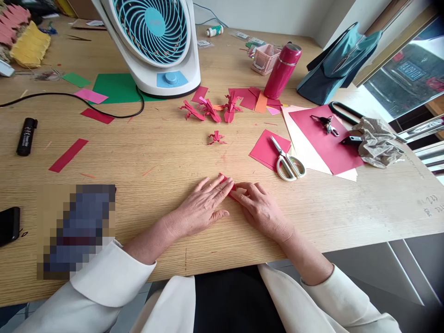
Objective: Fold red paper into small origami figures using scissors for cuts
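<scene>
A small piece of folded red paper (228,186) lies on the table before me, mostly covered by my fingers. My left hand (204,203) rests on it, palm down, fingers stretched out flat. At the paper's right end, my right hand (258,206) has its fingers bent and closed on the edge. Just beyond my hands stands a small folded red paper figure (216,137). Farther back, several larger red origami figures (210,110) sit in a row. Scissors (290,162) with pale handles lie partly over a stack of red paper squares (265,149) on my right.
A white fan (156,51) stands at the back, its black cord (104,115) running left. A pink-red flask (282,69) and teal bag (338,64) are at back right. Red sheets (326,138), a crumpled cloth (378,141), a marker (27,137) and a phone (9,225) lie around.
</scene>
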The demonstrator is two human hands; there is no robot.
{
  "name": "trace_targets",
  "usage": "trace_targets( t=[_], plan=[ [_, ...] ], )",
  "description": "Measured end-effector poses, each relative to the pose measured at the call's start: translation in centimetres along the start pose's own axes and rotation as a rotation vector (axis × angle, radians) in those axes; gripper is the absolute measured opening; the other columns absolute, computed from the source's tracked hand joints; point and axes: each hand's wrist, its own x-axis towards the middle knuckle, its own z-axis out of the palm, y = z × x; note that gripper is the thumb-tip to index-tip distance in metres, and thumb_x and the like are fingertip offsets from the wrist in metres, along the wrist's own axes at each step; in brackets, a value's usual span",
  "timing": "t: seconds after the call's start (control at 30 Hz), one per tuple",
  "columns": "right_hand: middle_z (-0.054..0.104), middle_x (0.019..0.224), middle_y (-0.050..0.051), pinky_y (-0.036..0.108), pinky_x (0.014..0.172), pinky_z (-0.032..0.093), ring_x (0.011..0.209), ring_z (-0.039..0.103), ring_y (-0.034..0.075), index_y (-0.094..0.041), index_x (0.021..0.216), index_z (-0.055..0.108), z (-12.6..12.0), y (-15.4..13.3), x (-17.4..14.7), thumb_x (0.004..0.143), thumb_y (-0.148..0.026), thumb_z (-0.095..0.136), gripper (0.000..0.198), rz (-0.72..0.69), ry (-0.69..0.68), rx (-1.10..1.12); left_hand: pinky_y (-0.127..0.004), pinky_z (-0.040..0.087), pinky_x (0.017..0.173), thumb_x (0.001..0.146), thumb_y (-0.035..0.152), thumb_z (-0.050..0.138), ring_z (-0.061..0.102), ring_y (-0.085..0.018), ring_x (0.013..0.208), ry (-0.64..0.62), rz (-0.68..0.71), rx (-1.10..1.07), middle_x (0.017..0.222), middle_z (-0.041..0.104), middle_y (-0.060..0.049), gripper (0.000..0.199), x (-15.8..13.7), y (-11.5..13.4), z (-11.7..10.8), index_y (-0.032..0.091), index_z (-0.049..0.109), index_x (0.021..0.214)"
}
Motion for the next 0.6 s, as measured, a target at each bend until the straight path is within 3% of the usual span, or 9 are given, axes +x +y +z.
trace_targets(
  t=[0.33, 0.6],
  plan=[
    [0.057, 0.122, 0.014, 0.040, 0.088, 0.054, 0.099, 0.057, 0.021, -0.019, 0.115, 0.066, -0.1, 0.3, -0.8, 0.095, -0.004, 0.043, 0.034, -0.015, 0.077, 0.154, -0.046, 0.013, 0.123, 0.100, 0.054, 0.038, 0.013, -0.028, 0.155, 0.027, 0.017, 0.027, 0.166, 0.019, -0.010, 0.076, 0.0, -0.2, 0.8, 0.016, 0.009, 0.160],
    [0.062, 0.112, 0.014, 0.037, 0.081, 0.055, 0.094, 0.061, 0.020, -0.016, 0.100, 0.066, -0.9, 0.0, -1.3, 0.098, -0.006, 0.039, 0.029, -0.057, 0.108, 0.208, -0.045, 0.013, 0.123, 0.099, 0.057, 0.037, 0.015, -0.028, 0.154, 0.056, 0.027, 0.038, 0.165, 0.021, -0.010, 0.078, 0.0, -0.3, 1.0, 0.017, 0.009, 0.160]
  ],
)
